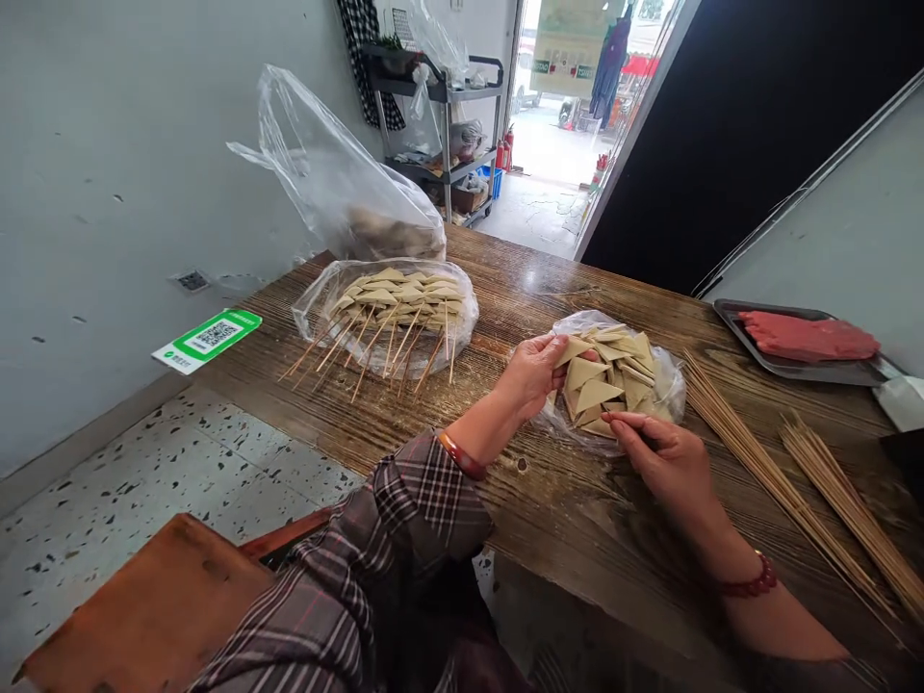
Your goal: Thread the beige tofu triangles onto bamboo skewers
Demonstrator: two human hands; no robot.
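My left hand (532,375) pinches a tan folded triangle (572,350) over the near left part of a pile of similar triangles (613,380), which lies on a clear plastic bag. At the pile's near right edge is my right hand (660,448), its thumb and index finger pressed together; what they hold, if anything, is too small to make out. Left of both hands, skewered triangles (397,298) rest on another clear plastic bag, their wooden sticks pointing toward me.
Two bundles of thin sticks (765,462) (852,500) lie at right. Behind them is a black tray (786,369) with pink meat (808,337). A tall plastic bag (361,192) stands at the back left of the wooden table (404,423). A green QR card (209,340) is at far left.
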